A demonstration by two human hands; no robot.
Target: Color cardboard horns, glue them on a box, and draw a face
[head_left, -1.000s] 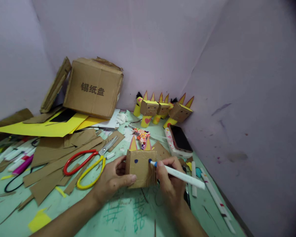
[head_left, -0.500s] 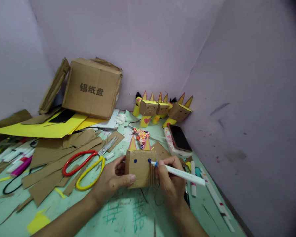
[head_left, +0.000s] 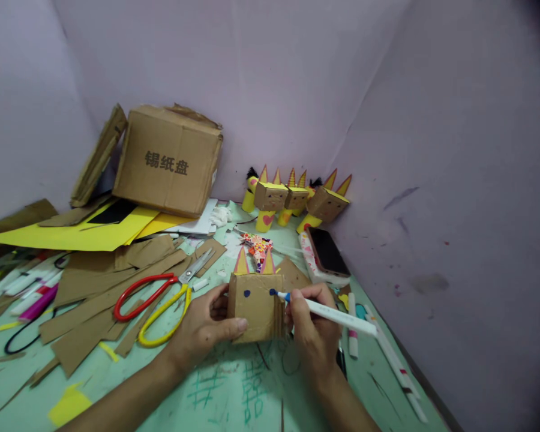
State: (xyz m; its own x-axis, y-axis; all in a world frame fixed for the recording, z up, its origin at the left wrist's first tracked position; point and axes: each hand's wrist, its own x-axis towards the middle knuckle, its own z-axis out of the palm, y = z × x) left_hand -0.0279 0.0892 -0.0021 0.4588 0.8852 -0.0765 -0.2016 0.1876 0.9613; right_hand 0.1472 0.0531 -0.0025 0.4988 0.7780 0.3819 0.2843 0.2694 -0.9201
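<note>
A small cardboard box (head_left: 257, 315) with two pointed yellow ears edged in pink faces me, upright just above or on the table. My left hand (head_left: 207, 327) grips its left side, thumb across the front face. Two dark blue dots mark that face, like eyes. Between thumb and fingers of my right hand (head_left: 315, 327) is a white marker (head_left: 337, 315) with a blue collar. Its tip is at the right dot, touching or very close. Behind the box lies a glue gun (head_left: 257, 246) with a colourful floral pattern.
Red-and-yellow-handled scissors (head_left: 162, 306) lie open on cardboard strips (head_left: 99, 312) at left. A phone (head_left: 327, 251) rests on a white case at right. Several finished cardboard animals (head_left: 270, 198) stand by the wall. Behind left leans a large carton (head_left: 168, 162). Markers (head_left: 396, 366) lie at right.
The marker's tip has shifted very slightly right on the right dot, its rear end a little to the right. My left hand and the box stay almost still.
</note>
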